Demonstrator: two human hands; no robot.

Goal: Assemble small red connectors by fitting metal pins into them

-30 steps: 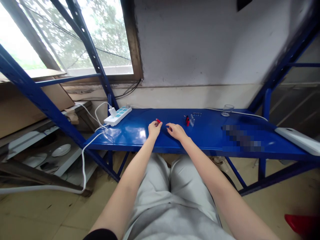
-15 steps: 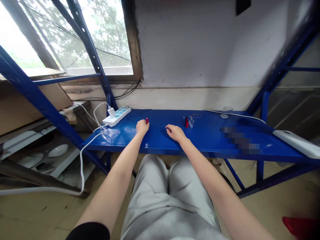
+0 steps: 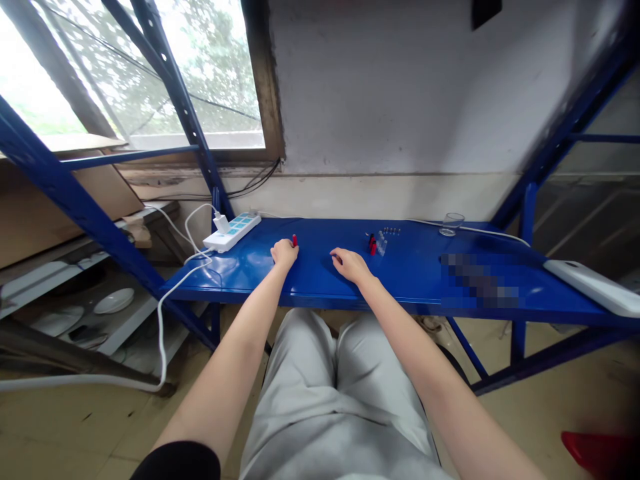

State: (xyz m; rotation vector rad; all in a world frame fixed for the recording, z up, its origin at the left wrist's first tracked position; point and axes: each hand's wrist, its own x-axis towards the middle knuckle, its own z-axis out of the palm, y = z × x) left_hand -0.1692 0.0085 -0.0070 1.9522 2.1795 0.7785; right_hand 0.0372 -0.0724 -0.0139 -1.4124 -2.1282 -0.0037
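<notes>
My left hand [image 3: 283,254] rests on the blue metal shelf [image 3: 410,280], its fingers closed around a small red piece [image 3: 295,240] that sticks up past the knuckles. My right hand [image 3: 349,263] lies palm down on the shelf a little to the right, fingers curled; whether anything is under it is hidden. Beyond the right hand stand a small red and black part [image 3: 373,245], a clear plastic piece [image 3: 383,243] and a row of tiny dark bits [image 3: 393,231].
A white power strip [image 3: 231,231] with a charger and white cable sits at the shelf's left end. A glass cup [image 3: 453,223] stands at the back right, a white flat device [image 3: 593,287] at the far right. Blue rack posts frame both sides; plates [image 3: 114,301] lie on a low shelf at left.
My left hand has carried the red piece leftward, away from my right hand, and now holds still. The right hand has barely moved.
</notes>
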